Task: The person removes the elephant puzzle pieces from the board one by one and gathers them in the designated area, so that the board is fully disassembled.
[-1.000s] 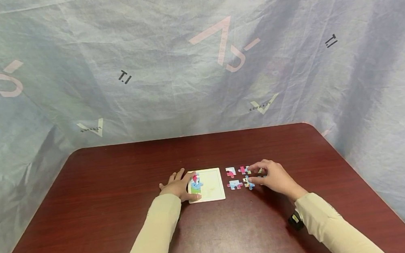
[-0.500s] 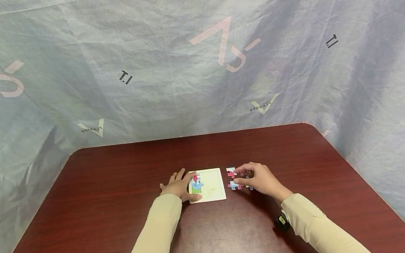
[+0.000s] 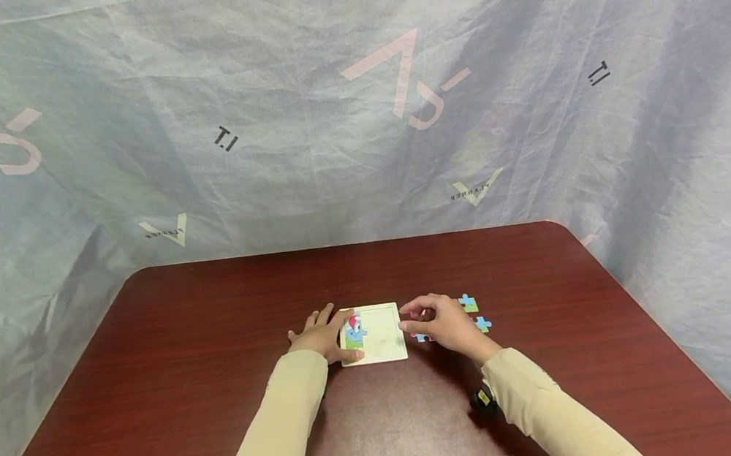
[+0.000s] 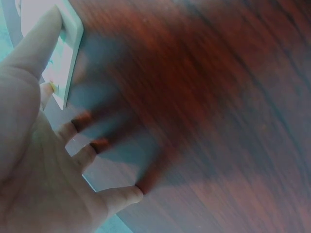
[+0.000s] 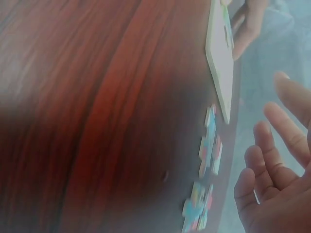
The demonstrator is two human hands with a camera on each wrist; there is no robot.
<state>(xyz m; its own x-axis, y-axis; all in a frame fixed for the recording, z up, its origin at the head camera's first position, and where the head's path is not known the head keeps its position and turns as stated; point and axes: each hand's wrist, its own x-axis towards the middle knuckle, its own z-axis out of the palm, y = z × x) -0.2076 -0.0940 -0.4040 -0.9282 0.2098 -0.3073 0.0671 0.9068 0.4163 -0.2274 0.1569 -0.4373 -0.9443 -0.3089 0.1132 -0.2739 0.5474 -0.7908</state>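
My left hand point(image 3: 317, 340) lies at the left side of a square jigsaw board point(image 3: 384, 335), its thumb and index finger spread over two corners. In the left wrist view the thumb point(image 4: 41, 41) rests on the board's face, while other fingertips touch the table. Joined pieces with a blue cartoon figure point(image 3: 354, 332) fill the board's left strip. My right hand point(image 3: 443, 321) hovers at the board's right edge, over loose jigsaw pieces point(image 3: 423, 338) it partly hides. The right wrist view shows its fingers point(image 5: 265, 160) loosely bent, with nothing between them.
More loose pieces point(image 3: 468, 304) lie right of my right hand, including a blue one point(image 3: 483, 324). Everything sits on a dark red wooden table point(image 3: 215, 308). A grey printed cloth point(image 3: 305, 153) hangs behind its far edge.
My right hand has moved left across the loose pieces to the board's edge, uncovering the pieces at the right. My left hand and the board have stayed in place.
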